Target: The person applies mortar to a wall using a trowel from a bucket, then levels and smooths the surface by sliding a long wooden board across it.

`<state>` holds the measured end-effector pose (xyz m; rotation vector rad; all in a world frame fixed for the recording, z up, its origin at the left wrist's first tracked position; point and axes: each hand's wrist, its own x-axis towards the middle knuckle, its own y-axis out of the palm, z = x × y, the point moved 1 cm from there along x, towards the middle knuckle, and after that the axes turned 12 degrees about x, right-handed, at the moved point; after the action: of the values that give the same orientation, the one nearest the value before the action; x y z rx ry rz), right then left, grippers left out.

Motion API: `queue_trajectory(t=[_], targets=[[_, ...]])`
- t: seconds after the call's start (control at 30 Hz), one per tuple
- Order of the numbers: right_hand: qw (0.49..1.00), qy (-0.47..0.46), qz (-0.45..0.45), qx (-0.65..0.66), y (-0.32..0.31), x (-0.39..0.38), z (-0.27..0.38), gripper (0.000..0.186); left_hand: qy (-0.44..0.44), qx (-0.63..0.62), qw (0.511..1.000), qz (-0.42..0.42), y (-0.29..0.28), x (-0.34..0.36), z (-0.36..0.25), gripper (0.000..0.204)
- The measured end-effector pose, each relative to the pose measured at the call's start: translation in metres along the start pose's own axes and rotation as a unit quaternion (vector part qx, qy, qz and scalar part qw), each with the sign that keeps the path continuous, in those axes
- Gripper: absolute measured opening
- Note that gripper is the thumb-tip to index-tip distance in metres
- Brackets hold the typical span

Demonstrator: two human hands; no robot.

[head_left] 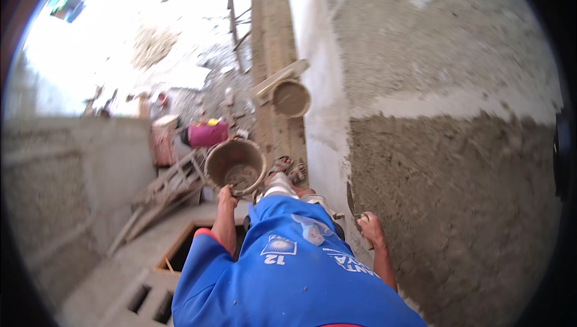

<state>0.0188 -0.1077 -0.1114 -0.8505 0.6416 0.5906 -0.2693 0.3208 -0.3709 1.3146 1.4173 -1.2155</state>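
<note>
My left hand is closed on the near rim of a mud-stained bucket, which tips toward me and shows a little grey residue at its bottom. On the other side, my right hand wraps round the pale handle of a trowel. Its thin blade is seen nearly edge-on against the wall. Dark wet plaster covers the wall's lower part beside that hand, below a paler strip and a drier grey upper area.
My feet stand on a raised wooden plank along the wall. Ahead on it are a second bucket and a long wooden board. Left lie a magenta sack, a wooden frame and a dark floor opening.
</note>
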Motion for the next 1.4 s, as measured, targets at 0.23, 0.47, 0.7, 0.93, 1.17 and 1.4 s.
queue_trajectory(t=[0.23, 0.47, 0.7, 0.93, 1.17, 1.4], targets=[[0.995, 0.079, 0.066, 0.001, -0.018, 0.030, -0.002, 0.039, -0.033, -0.077, 0.987, -0.139, 0.006, -0.053, 0.023, 0.040], [0.991, 0.067, 0.101, -0.061, -0.033, 0.077, -0.010, 0.038, -0.036, -0.143, 0.979, -0.143, 0.028, -0.056, 0.029, 0.031], [0.985, 0.078, 0.140, -0.063, -0.033, 0.107, 0.008, 0.036, -0.041, -0.224, 0.972, -0.060, 0.101, -0.012, -0.011, 0.036], [0.980, 0.106, 0.141, -0.087, -0.030, 0.144, 0.044, 0.031, 0.011, -0.279, 0.959, -0.039, 0.221, 0.047, -0.113, 0.037], [0.983, 0.112, 0.142, -0.043, -0.029, 0.181, 0.107, 0.030, 0.084, -0.275, 0.957, 0.036, 0.293, 0.054, -0.321, 0.038], [0.983, 0.105, 0.145, -0.035, -0.016, 0.198, 0.148, 0.037, 0.259, -0.215, 0.941, 0.030, 0.302, -0.042, -0.458, 0.073]])
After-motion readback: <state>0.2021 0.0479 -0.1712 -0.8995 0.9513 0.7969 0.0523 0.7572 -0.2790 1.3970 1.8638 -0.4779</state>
